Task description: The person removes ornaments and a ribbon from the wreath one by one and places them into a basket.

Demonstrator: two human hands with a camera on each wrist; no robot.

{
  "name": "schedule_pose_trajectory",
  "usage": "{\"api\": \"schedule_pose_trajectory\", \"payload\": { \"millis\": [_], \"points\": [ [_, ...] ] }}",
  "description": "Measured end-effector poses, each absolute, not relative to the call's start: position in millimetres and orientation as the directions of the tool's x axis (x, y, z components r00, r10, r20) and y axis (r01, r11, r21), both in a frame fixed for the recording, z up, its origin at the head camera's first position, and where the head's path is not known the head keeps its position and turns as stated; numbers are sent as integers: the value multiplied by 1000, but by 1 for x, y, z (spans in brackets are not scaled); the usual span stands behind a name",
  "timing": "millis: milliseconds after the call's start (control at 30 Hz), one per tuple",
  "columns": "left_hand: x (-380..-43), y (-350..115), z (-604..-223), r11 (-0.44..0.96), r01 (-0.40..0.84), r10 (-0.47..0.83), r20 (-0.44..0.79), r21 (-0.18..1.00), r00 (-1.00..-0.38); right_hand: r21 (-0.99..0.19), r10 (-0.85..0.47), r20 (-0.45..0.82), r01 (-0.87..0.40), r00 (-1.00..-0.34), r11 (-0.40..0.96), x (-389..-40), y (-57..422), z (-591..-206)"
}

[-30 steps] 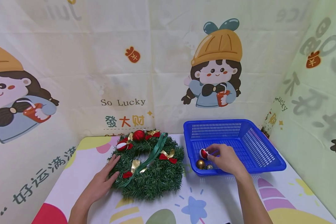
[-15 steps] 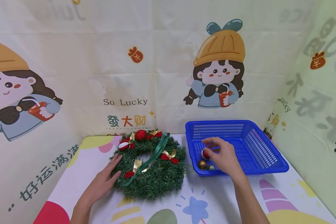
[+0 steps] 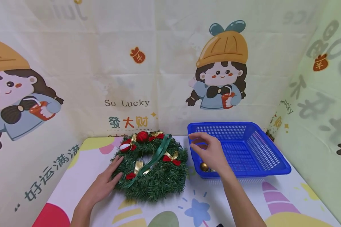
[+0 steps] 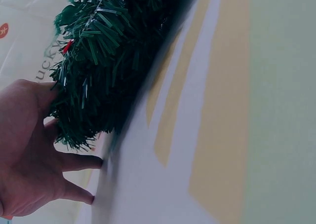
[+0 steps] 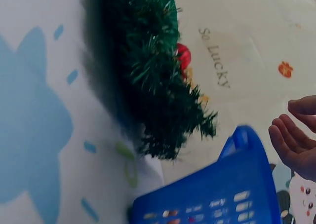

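Note:
A green wreath (image 3: 164,186) lies on the table, trimmed with red bows with gold ribbon, a red ball (image 3: 142,136), a red-and-white ball (image 3: 125,147) and a green ribbon (image 3: 159,154). Against its left edge rests my left hand (image 3: 100,186), fingers spread; in the left wrist view two fingertips reach down to the tabletop. My right hand (image 3: 210,154) hovers over the left side of a blue basket (image 3: 268,174). Its thumb and fingers are loosely bent, with a gap between the tips and nothing visible in it. Inside the basket, a gold ball (image 3: 204,166) shows below the wrist.
The patterned tablecloth (image 3: 224,201) covers the table. Behind and beside it hangs a printed cloth (image 3: 170,78) with cartoon figures. A small dark object (image 3: 220,225) pokes in at the bottom edge of the head view.
My right hand has moved left and up from the red-and-white ball in the basket, which is now out of sight in the head view. My left hand stays on the wreath.

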State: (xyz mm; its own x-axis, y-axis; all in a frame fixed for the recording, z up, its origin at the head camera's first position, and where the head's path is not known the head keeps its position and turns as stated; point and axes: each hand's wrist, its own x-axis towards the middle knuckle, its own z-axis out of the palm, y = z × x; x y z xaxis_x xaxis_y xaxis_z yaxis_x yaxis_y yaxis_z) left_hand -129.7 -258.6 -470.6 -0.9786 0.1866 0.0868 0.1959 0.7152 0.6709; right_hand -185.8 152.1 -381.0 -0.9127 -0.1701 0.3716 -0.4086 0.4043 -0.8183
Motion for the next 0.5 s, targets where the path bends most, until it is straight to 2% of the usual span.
{"api": "schedule_pose_trajectory", "payload": {
  "millis": [500],
  "points": [
    [-129, -258, -470, 710, 203, 189, 95, 675, -977, -868, -248, 370, -429, -895, 252, -203, 104, -355]
  ]
}}
